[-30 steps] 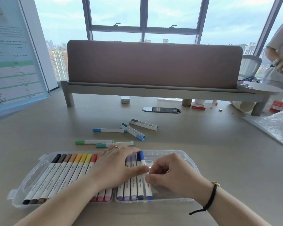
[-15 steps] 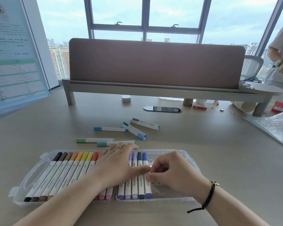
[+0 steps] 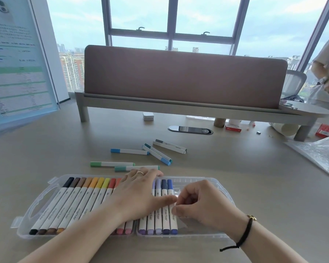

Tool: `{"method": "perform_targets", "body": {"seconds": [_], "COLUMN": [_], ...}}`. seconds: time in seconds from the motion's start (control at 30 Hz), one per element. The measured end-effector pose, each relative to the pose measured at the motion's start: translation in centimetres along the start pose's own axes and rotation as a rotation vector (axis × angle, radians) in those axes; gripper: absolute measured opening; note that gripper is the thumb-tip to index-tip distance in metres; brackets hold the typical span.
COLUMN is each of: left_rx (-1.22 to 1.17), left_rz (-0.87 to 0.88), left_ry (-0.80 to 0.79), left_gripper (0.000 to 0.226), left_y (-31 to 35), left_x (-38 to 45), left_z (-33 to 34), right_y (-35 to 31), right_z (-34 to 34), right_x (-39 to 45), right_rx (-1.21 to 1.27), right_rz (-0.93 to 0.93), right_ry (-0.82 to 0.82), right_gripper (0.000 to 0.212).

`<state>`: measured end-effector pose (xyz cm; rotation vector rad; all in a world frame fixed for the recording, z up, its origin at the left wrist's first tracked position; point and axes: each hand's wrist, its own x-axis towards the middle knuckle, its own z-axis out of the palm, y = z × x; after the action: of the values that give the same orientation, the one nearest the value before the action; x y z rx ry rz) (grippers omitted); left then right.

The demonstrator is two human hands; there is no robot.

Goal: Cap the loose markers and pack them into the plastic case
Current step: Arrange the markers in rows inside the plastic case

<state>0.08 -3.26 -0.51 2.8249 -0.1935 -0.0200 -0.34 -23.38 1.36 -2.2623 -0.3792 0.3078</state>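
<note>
Left hand (image 3: 139, 194) lies flat, fingers straight, across the packed markers (image 3: 80, 204); right hand (image 3: 201, 204) pinches the blue marker (image 3: 172, 205) (rightmost) beside the plastic case (image 3: 224, 194)'s bare right end.

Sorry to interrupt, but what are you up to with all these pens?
A person is packing colour markers into a clear plastic case. The left hand lies flat on the packed row while the right hand pinches the dark blue marker at the row's end. Six capped markers, such as the green-capped marker, lie loose on the desk beyond.
</note>
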Motion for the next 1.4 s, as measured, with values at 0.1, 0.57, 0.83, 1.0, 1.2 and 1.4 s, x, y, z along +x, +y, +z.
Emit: {"method": "perform_targets", "body": {"seconds": [0.1, 0.57, 0.83, 1.0, 1.2, 1.4], "left_rx": [-0.023, -0.077, -0.106, -0.099, -0.115, -0.158], "left_rz": [-0.006, -0.029, -0.023, -0.019, -0.016, 0.021], "left_ry": [-0.011, -0.083, -0.066, -0.058, -0.037, 0.085], "left_gripper": [0.089, 0.083, 0.082, 0.082, 0.082, 0.072], "left_y": [-0.1, -1.3, -1.8, -1.9, -2.0, -1.9], "left_x": [0.1, 0.4, 0.7, 0.6, 0.3, 0.1], "left_z": [-0.2, -1.4, -1.2, -1.1, -1.4, -1.2], "right_y": [-0.5, -2.9, -7.2, -7.1, -6.2, -2.7], "right_z": [-0.8, -0.7, 3.2, 4.0, 1.2, -1.6], "right_x": [0.8, 15.8, 20.3, 21.1, 16.7, 6.9], "right_rx": [0.041, -0.282, -0.528, -0.678, -0.448, -0.228], "right_rz": [0.03, -0.021, -0.186, -0.179, -0.239, -0.2], "right_ry": [-0.079, 0.184, 0.095, 0.064, 0.162, 0.269], "right_gripper": [0.02, 0.007, 0.018, 0.015, 0.012, 0.016]}}
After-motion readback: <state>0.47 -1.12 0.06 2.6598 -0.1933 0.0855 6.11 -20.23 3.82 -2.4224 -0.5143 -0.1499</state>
